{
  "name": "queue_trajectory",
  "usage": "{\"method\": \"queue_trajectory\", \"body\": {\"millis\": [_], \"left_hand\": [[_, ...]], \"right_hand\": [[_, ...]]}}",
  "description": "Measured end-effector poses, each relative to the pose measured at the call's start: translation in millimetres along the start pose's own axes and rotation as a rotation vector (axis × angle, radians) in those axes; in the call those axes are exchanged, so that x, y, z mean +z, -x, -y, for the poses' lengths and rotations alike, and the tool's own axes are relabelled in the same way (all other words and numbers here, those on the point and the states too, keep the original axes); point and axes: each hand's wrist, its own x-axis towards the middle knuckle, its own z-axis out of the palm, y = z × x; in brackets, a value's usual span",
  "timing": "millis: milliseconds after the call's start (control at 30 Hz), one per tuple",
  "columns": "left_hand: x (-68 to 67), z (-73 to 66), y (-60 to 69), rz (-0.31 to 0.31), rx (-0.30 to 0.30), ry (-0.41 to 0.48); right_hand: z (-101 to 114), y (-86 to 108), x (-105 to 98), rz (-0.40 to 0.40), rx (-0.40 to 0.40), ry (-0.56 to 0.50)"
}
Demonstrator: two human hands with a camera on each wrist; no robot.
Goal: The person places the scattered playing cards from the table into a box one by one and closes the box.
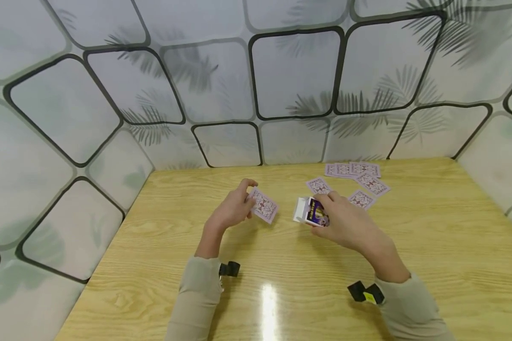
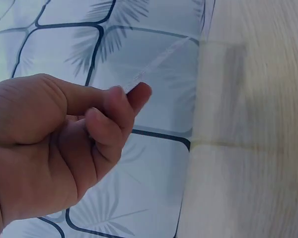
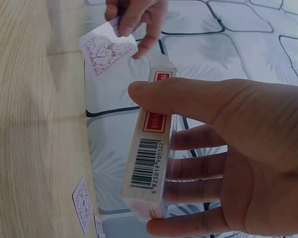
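Observation:
Between thumb and fingers, my left hand (image 1: pixel 233 207) pinches a playing card (image 1: pixel 263 205) above the table, its patterned back showing in the head view. Edge-on, that card (image 2: pixel 161 62) is a thin pale strip in the left wrist view. My right hand (image 1: pixel 349 221) grips a card box (image 1: pixel 317 212) with a dark purple and yellow face. The box's white flap (image 1: pixel 299 209) stands open toward the left hand. In the right wrist view the thumb lies across the box's narrow side, which carries a barcode (image 3: pixel 146 163). Whether cards are inside the box is hidden.
Several playing cards lie face down beyond the right hand: an overlapping row (image 1: pixel 352 169) at the back, a slanted card (image 1: pixel 372 183), one card (image 1: pixel 361 199) nearer, and another (image 1: pixel 318 185) behind the box. A patterned wall covering (image 1: pixel 296 76) rises behind the wooden table (image 1: pixel 153 265).

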Motion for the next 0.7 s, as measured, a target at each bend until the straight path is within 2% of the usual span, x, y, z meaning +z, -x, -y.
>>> {"method": "queue_trajectory", "body": {"millis": [267, 400, 700], "left_hand": [[-1.4, -15.8, 11.1, -0.089, 0.108, 0.083], [-1.4, -23.7, 17.6, -0.116, 0.135, 0.149], [0.8, -35.8, 24.9, -0.181, 0.203, 0.231]], "right_hand": [[-0.3, 1.1, 0.9, -0.004, -0.005, -0.005], [-1.2, 1.0, 1.8, -0.007, -0.002, -0.001], [-0.9, 2.5, 1.6, -0.033, 0.006, 0.002]]}}
